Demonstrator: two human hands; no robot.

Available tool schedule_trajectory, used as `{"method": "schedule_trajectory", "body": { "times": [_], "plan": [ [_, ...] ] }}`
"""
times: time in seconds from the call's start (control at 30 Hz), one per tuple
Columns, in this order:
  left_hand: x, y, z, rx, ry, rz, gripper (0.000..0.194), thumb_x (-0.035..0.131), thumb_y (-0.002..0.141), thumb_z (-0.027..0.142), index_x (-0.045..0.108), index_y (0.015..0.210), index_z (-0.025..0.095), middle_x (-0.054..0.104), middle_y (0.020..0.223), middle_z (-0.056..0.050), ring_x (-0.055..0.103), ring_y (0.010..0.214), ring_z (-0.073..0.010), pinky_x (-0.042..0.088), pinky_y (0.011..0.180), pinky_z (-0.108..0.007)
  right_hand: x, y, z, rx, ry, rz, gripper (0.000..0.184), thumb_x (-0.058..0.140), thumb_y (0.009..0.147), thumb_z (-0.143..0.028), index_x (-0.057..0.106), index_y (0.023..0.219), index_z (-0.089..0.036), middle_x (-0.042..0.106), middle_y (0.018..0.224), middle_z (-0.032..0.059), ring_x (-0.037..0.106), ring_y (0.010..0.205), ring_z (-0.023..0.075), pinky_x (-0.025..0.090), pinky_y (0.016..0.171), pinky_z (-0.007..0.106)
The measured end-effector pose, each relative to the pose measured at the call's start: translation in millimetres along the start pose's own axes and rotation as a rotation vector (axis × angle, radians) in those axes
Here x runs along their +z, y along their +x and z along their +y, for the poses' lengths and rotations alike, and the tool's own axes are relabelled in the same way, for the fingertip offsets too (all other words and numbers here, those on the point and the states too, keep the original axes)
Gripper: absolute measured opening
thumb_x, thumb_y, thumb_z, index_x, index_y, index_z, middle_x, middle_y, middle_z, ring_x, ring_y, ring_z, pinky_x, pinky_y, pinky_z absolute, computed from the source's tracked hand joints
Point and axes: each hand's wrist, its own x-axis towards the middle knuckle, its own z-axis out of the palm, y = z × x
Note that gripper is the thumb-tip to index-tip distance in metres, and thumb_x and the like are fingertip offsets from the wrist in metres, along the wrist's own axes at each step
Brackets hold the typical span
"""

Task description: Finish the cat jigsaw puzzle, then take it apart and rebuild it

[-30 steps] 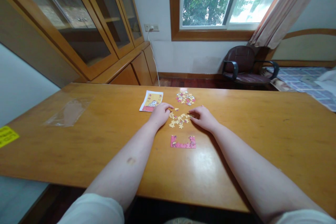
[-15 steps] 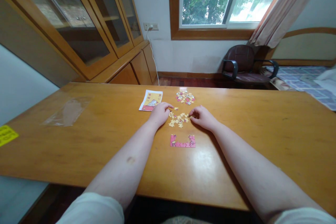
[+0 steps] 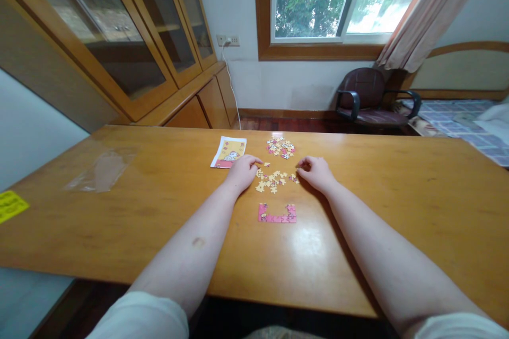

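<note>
Several loose yellow puzzle pieces point(image 3: 273, 179) lie scattered on the table between my hands. My left hand point(image 3: 243, 169) rests at their left edge, index finger stretched out, with nothing visible in it. Just beyond its fingertip lies a single puzzle piece point(image 3: 267, 164). On the right, my right hand point(image 3: 316, 172) pinches a small yellow puzzle piece point(image 3: 297, 167), mostly hidden by the fingers. Nearer to me is a joined pink puzzle section point(image 3: 277, 218), U-shaped with its gap facing away. A reference picture point(image 3: 228, 151) lies flat behind my left hand.
Farther back on the wooden table point(image 3: 377, 212) sits a heap of mixed puzzle pieces point(image 3: 280, 147). A clear plastic bag point(image 3: 103, 169) lies at the left, and a yellow label point(image 3: 12, 206) is at the far left edge. A chair point(image 3: 369, 98) stands beyond the table.
My right hand has moved a little right and away from the yellow pieces, uncovering some at their right edge. My left hand has stayed in place.
</note>
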Motion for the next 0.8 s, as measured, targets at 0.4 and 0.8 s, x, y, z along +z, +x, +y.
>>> {"method": "schedule_trajectory", "body": {
  "times": [0.4,0.8],
  "plan": [
    [1.9,0.4,-0.9,0.007,0.004,0.000,0.033,0.042,0.076,0.011,0.071,0.090,0.018,0.069,0.096,-0.005,0.060,0.097,-0.0200,0.047,0.093,-0.036,-3.9,-2.8,-8.1,-0.123,-0.033,-0.087,0.014,0.059,0.070,-0.019,0.071,0.076,-0.022,0.069,0.073,0.0012,0.059,0.075,0.0184,0.040,0.084,0.036],
    [1.2,-0.3,-1.3,-0.001,0.001,-0.010,0.033,0.042,0.076,0.011,0.071,0.090,0.019,0.069,0.098,-0.005,0.060,0.098,-0.0193,0.046,0.093,-0.035,-9.0,-5.1,-9.1,-0.305,-0.002,-0.098,0.024,0.061,0.080,-0.037,0.066,0.064,-0.021,0.062,0.071,0.0031,0.053,0.073,0.0173,0.037,0.075,0.031]
  ]
}}
